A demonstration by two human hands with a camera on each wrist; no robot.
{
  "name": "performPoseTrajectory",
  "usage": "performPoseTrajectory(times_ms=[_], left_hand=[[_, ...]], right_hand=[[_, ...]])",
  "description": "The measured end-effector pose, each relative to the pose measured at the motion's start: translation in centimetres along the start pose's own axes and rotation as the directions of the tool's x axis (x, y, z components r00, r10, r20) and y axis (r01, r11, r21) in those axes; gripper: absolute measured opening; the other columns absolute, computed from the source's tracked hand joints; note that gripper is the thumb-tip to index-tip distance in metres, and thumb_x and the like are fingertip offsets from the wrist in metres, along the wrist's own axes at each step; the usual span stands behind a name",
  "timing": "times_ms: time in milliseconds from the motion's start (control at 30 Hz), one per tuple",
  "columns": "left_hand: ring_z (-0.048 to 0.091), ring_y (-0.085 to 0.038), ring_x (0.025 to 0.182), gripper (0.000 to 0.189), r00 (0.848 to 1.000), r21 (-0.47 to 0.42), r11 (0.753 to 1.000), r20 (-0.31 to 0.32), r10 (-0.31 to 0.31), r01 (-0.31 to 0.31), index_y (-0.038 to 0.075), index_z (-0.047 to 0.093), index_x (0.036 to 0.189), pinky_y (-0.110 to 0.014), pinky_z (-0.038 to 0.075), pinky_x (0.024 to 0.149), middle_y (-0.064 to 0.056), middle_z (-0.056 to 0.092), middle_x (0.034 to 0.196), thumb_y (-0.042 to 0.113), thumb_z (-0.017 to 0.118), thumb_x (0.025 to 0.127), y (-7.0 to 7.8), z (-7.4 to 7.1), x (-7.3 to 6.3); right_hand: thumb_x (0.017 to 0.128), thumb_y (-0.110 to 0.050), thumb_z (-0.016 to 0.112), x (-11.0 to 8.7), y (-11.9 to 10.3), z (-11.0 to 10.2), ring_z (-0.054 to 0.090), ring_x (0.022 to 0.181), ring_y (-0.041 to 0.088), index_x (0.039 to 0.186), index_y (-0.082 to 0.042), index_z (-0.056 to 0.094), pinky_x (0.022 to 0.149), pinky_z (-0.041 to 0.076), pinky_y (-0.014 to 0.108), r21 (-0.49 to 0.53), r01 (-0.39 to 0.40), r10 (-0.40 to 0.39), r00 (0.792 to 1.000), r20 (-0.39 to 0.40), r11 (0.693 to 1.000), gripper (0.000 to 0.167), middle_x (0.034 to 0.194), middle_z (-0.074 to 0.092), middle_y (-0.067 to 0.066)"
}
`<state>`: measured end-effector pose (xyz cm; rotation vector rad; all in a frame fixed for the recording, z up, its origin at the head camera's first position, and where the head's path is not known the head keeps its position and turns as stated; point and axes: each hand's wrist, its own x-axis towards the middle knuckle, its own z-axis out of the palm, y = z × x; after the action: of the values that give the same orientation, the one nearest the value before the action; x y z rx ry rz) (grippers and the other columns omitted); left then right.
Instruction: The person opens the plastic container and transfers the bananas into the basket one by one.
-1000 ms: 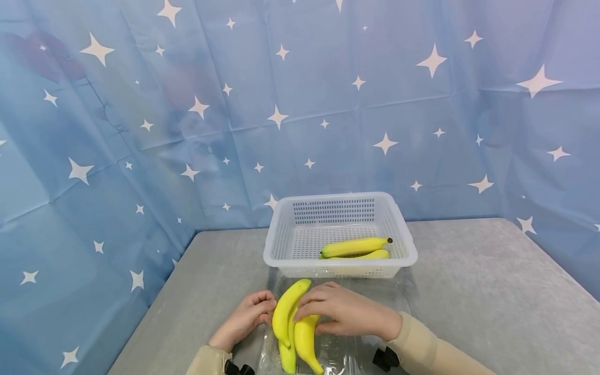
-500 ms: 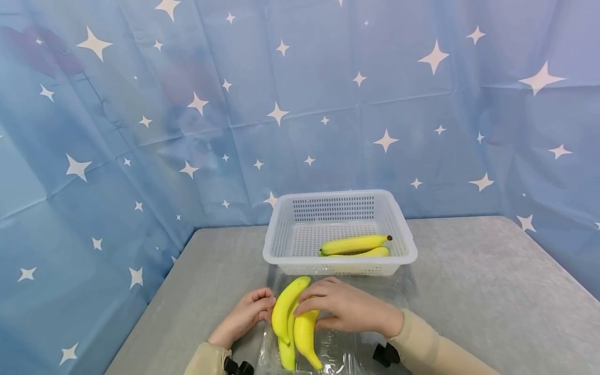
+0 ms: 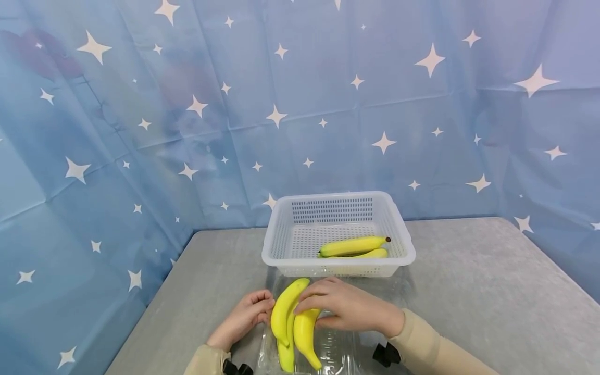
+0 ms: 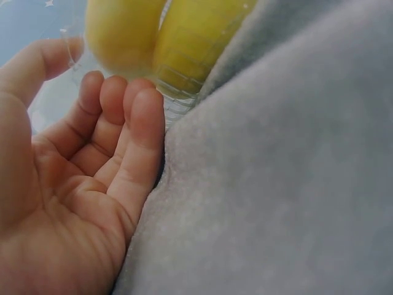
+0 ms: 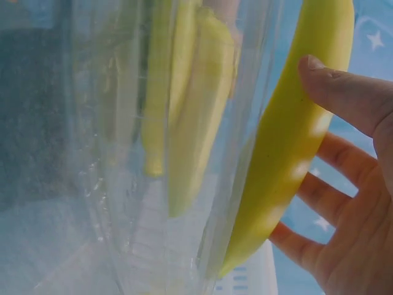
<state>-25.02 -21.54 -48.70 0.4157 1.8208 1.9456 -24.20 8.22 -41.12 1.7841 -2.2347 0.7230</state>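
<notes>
In the head view my right hand [image 3: 347, 310] holds a yellow banana [image 3: 304, 338] from above, over a clear plastic clamshell box [image 3: 334, 351]. The right wrist view shows the thumb [image 5: 322, 80] on one side of this banana [image 5: 282, 153] and several fingers on the other, close beside the box wall. Two more bananas lie left of it in the box, an upper one [image 3: 283, 312] overlapping a lower one [image 3: 286, 358]. At the box's left edge is my left hand [image 3: 246, 315]. Its thumb [image 4: 64, 54] grips the clear rim, with the fingers curled below, outside the wall.
Behind the box stands a white perforated basket [image 3: 300, 263] with bananas [image 3: 353, 246] in its front right part. A clear plastic lid [image 3: 384, 289] lies flat between them. Grey tabletop [image 3: 473, 281] spreads to both sides, and a starry blue cloth [image 3: 328, 78] hangs behind.
</notes>
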Motion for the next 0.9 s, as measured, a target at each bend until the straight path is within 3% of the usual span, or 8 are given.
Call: performPoseTrajectory(times_ms=[900], left_hand=[[0.055,-0.009,0.064,0.013,1.0,0.047,0.999,-0.026,-0.006,0.008,0.008,0.055,0.084,-0.026,0.052,0.064,0.0,0.056,0.075,0.009,0.052,0.097,0.37,0.3,-0.18]], right_hand=[[0.084,-0.02,0.075,0.16,0.06,0.07,0.052,0.118,0.01,0.13,-0.026,0.057,0.1,0.041,0.034,-0.005,0.032,-0.032,0.999,0.001,0.999,0.05,0.127,0.057,-0.009]])
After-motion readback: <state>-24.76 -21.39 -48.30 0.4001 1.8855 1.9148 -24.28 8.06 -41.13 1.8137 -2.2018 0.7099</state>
